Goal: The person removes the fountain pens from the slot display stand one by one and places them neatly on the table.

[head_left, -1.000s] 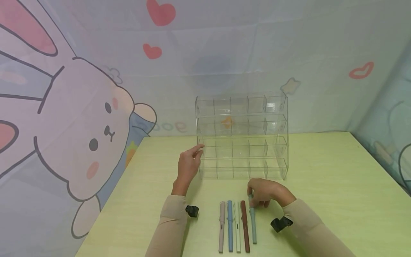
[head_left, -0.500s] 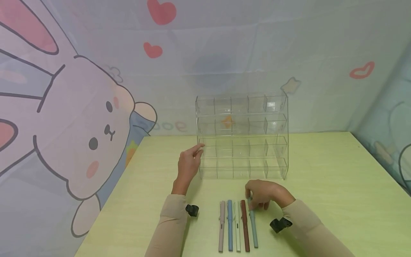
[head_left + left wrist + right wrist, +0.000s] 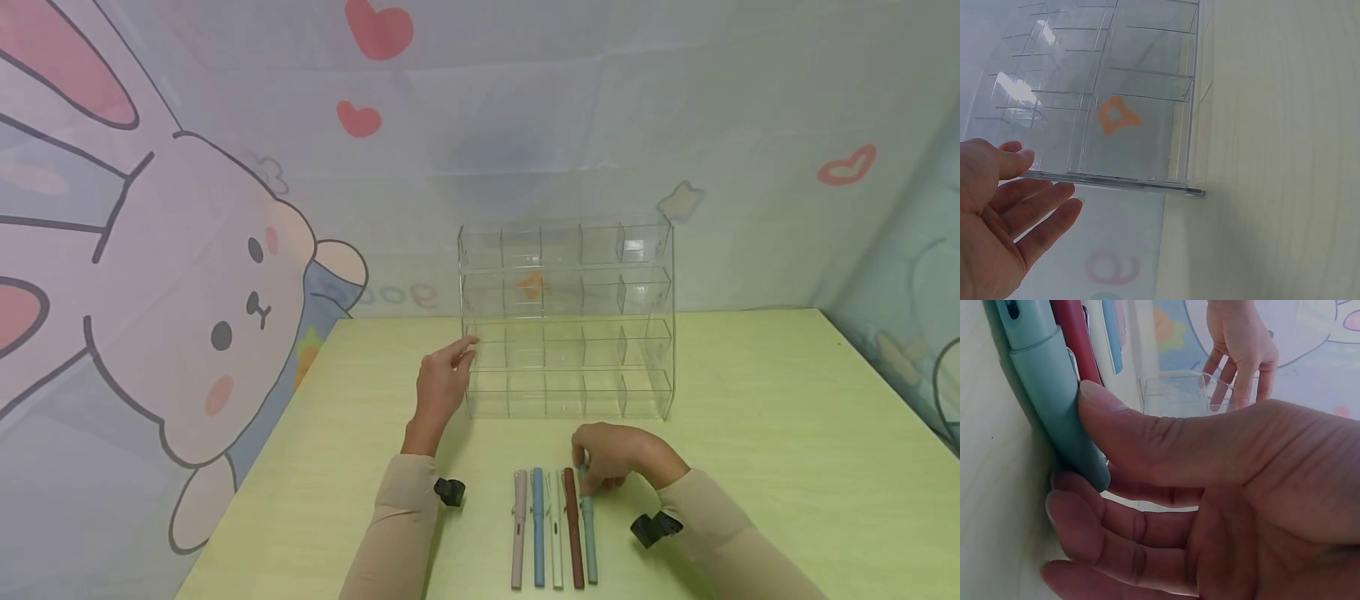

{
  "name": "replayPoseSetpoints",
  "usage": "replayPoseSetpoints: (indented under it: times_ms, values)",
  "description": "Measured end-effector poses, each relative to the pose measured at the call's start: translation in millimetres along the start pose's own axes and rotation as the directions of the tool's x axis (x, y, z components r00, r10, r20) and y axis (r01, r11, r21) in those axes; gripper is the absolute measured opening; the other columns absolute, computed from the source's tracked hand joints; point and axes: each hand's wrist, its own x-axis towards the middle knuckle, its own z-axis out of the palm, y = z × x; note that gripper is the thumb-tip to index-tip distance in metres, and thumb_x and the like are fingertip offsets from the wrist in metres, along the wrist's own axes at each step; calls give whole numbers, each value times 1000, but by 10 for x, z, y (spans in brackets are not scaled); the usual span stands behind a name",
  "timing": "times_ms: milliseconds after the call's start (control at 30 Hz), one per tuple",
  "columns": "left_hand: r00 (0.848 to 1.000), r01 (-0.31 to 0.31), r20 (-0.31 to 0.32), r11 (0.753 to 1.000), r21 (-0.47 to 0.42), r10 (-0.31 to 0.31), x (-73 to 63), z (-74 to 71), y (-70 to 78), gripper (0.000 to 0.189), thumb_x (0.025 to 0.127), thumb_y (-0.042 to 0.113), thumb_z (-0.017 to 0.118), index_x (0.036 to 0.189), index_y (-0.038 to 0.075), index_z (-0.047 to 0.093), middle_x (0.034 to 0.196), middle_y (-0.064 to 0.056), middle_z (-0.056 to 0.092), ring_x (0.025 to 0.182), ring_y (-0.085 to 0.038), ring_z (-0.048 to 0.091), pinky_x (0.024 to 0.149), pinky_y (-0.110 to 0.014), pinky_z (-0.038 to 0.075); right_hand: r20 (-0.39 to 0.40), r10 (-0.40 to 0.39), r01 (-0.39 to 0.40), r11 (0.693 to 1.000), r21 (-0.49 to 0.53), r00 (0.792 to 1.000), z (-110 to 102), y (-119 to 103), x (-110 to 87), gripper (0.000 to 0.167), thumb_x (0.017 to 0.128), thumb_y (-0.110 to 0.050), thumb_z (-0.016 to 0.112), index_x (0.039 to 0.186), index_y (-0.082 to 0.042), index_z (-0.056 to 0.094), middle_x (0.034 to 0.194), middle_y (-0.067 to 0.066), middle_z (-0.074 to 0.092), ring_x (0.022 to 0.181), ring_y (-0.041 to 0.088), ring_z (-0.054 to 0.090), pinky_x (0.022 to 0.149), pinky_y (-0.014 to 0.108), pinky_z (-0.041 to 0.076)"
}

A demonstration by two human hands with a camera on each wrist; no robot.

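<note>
A clear acrylic rack with tiers of small compartments stands upright at mid-table. My left hand holds its left side; in the left wrist view, thumb and index finger pinch the edge of the side panel while the other fingers extend loosely. In front of the rack, my right hand pinches the capped end of a teal pen at the right end of a row. The right wrist view has the thumb on the pen's cap and fingertips behind it. The pen lies along the table beside a dark red pen.
Further left in the row lie a pale green pen, a blue pen and a pinkish pen, roughly parallel. A printed cloth hangs behind the yellow-green table.
My right hand has shifted slightly left and toward me with the teal pen, which now lies closer and more parallel to the dark red one. My left hand stays on the rack.
</note>
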Motion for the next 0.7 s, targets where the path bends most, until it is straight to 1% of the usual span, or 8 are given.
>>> replayPoseSetpoints:
  times_ms: [67,133,167,233,300,467,700]
  values:
    - [1000,2,3,1000,1,-2,-1,-1,3,22,98,11,66,118,15,75,103,-14,75,45,-9,46,40,-23,23,1,-4,4,1000,-7,1000,-2,-2,-2,24,80,-1,83,97,-2,65,72,6,63,63,23,64,58,40,53]
    - [1000,3,4,1000,-1,-3,-2,-1,3,22,98,11,67,118,15,75,103,-14,75,49,-12,53,40,-23,23,4,-8,8,1000,-15,1000,-3,-4,-3,24,80,0,83,97,-3,66,73,5,63,63,23,63,58,40,53]
    - [1000,5,5,1000,0,-5,-3,-2,4,22,98,11,67,118,16,75,103,-14,75,53,-14,58,40,-23,23,6,-10,10,1000,-19,1000,-3,-5,-4,24,80,0,83,97,-3,66,74,5,63,63,23,63,59,40,53]
    - [1000,4,4,1000,-3,-4,-5,-4,5,22,98,11,67,118,15,75,103,-14,75,58,-18,64,40,-23,23,12,-11,11,1000,-29,1000,1,-4,-3,25,80,0,83,98,-3,66,74,5,63,63,22,63,59,40,52]
    - [1000,5,3,1000,-5,-5,-5,-5,5,22,97,12,67,118,16,75,104,-14,75,68,-23,70,40,-24,23,17,-13,13,999,-36,1000,5,-7,-6,25,80,0,82,98,-3,66,74,5,63,63,22,62,59,39,52]
    - [1000,13,3,1000,-4,-13,-1,-3,1,22,98,12,67,117,16,76,105,-13,75,83,-28,74,40,-24,23,21,-14,15,999,-51,1000,10,-22,-16,24,81,-1,82,99,-3,66,72,5,62,63,22,61,57,37,49]
    - [1000,8,-1,1000,-3,-8,-6,-7,5,22,97,12,67,117,16,76,104,-13,75,83,-28,74,40,-24,24,28,-32,34,998,-59,999,-3,-30,-26,25,82,-2,82,100,-3,66,73,4,62,63,22,61,57,36,49]
